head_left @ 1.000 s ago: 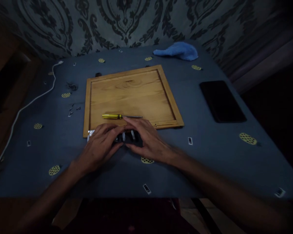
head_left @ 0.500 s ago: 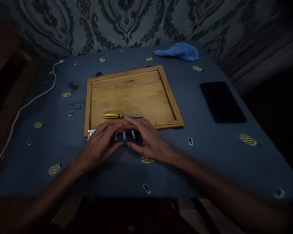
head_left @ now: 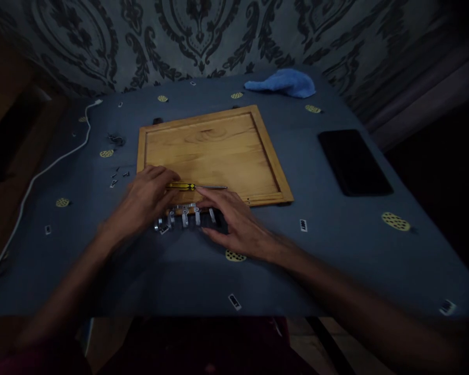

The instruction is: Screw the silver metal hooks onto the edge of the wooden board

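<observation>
A yellow-handled screwdriver [head_left: 183, 186] lies across the near part of a framed wooden board [head_left: 211, 151], its shaft pointing right. My left hand [head_left: 148, 192] has its fingers and thumb around the end of the handle. Along the board's near edge sits a metal hook rack [head_left: 185, 216], its silver hooks facing me. Its right end is held by my right hand [head_left: 238, 219], fingers on top at the board's edge and thumb on the near side. The fingers partly cover the rack's dark right end.
Several small screws [head_left: 115, 179] lie left of the board, near a small dark tangled bunch [head_left: 116, 139]. A white cable [head_left: 54, 159] runs along the left side. A blue cloth [head_left: 283, 83] lies at the back, and a black flat device [head_left: 353, 162] rests at the right.
My left hand has let go of the left part of the hook rack and moved up and left to the screwdriver's handle. My right hand stays on the rack.
</observation>
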Motion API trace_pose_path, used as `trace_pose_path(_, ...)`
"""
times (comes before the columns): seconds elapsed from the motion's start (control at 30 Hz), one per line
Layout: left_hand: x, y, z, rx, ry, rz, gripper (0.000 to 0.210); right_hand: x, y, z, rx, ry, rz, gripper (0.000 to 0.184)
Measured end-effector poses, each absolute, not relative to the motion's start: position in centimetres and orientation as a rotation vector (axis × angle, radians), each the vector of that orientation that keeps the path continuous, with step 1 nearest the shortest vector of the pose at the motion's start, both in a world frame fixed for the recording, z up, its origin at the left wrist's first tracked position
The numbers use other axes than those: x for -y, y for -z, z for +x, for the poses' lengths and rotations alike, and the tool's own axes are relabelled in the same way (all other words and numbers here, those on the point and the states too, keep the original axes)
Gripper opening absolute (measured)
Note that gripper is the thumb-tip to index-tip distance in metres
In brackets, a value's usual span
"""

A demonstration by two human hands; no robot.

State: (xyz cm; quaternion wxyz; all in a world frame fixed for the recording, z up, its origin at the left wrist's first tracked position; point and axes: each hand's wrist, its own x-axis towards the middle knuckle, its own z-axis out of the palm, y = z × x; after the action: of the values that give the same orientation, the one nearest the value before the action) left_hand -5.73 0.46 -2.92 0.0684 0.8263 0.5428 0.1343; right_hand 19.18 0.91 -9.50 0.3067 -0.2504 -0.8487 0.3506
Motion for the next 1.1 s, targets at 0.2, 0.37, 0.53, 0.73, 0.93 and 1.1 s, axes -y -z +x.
trace_pose_path(0.2, -1.9, 2.7, -6.2, -1.578, -0.074, 2.464, 0.020, -0.9, 9.6, 19.3, 2.245, -0.910, -0.645, 0.077)
trace_pose_path(0.37, -2.2, 3.0, -6.6, -1.599, -0.105, 2.435, 0.017, -0.9, 9.8, 19.3, 2.241, -0.901, -0.636, 0.075)
trace_pose_path(0.53, -2.1, 2.7, -7.2, -1.675, -0.344, 2.201, 0.020, -1.0, 9.9, 19.2, 2.256, -0.898, -0.649, 0.075)
trace_pose_path(0.73, -2.1, 2.8, -7.5, -1.628, -1.142, 1.882, 0.023, -1.1, 10.0, 19.3, 2.259, -0.854, -0.600, 0.077)
trace_pose_path(0.93, -1.4, 1.3, -6.9, -1.430, -1.784, 1.861, 0.013, -1.1, 9.8, 19.3, 2.279, -0.892, -0.639, 0.074)
trace_pose_path(1.1, 0.4, 0.1, -5.5, -1.515, -1.685, 1.928, 0.016, -1.0, 9.8, 19.3, 2.278, -0.885, -0.651, 0.070)
